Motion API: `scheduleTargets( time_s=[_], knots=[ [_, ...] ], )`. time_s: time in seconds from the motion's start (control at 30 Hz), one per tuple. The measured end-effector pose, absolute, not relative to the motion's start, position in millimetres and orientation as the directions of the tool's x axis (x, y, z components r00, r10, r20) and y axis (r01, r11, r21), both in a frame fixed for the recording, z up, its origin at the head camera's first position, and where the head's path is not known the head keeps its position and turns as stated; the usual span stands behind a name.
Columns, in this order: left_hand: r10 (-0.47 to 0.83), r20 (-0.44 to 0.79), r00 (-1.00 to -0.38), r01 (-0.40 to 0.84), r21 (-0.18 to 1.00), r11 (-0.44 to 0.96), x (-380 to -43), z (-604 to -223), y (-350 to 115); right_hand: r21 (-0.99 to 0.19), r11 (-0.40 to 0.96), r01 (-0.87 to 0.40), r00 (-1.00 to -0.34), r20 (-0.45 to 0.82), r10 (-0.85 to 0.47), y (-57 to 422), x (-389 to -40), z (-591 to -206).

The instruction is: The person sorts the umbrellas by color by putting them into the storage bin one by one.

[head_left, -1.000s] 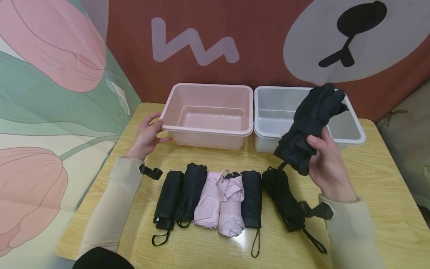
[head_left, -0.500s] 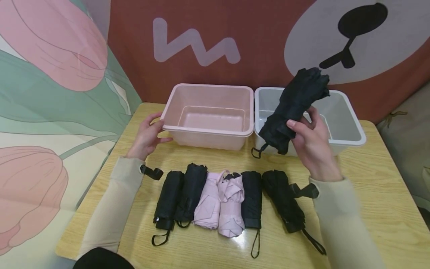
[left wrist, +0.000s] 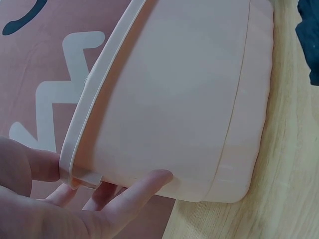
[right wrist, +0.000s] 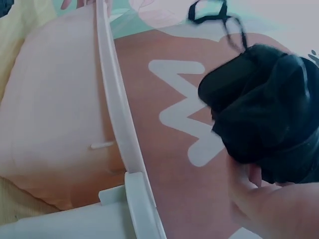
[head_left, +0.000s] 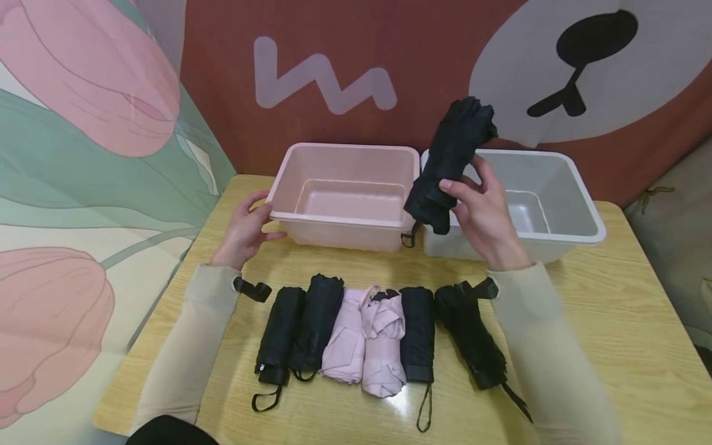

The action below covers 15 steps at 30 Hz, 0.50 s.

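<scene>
I see right hand point(head_left: 483, 216) raised, wrapped round tilted black umbrella point(head_left: 449, 164); left hand point(head_left: 243, 230) stretched forward, holding pink bin point(head_left: 345, 233) by corner.

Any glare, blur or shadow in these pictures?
Head view: bright glare on the table near the pink umbrellas; right wrist view: strap of the held black umbrella looks slightly blurred; left wrist view: shading along the pink bin rim.

head: above, facing forward-down | wrist cams: close, rolled sideways | shared: pink bin point(head_left: 345, 235)
</scene>
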<state>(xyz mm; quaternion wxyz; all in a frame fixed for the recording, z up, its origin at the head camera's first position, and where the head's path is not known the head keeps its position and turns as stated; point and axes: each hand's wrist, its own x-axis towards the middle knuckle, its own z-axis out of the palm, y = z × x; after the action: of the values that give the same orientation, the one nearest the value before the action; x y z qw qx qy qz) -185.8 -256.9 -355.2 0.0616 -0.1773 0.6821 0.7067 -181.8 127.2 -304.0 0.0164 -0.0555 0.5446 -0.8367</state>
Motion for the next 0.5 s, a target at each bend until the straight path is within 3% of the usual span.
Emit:
scheduleTargets(
  time_s=[0.5],
  knots=[
    [-0.156, -0.311, -0.938, -0.307, 0.95, -0.049, -184, -355, -253, -1.0, -0.03, 0.007, -1.0, -0.007, -0.03, 109, -205, -312]
  ],
)
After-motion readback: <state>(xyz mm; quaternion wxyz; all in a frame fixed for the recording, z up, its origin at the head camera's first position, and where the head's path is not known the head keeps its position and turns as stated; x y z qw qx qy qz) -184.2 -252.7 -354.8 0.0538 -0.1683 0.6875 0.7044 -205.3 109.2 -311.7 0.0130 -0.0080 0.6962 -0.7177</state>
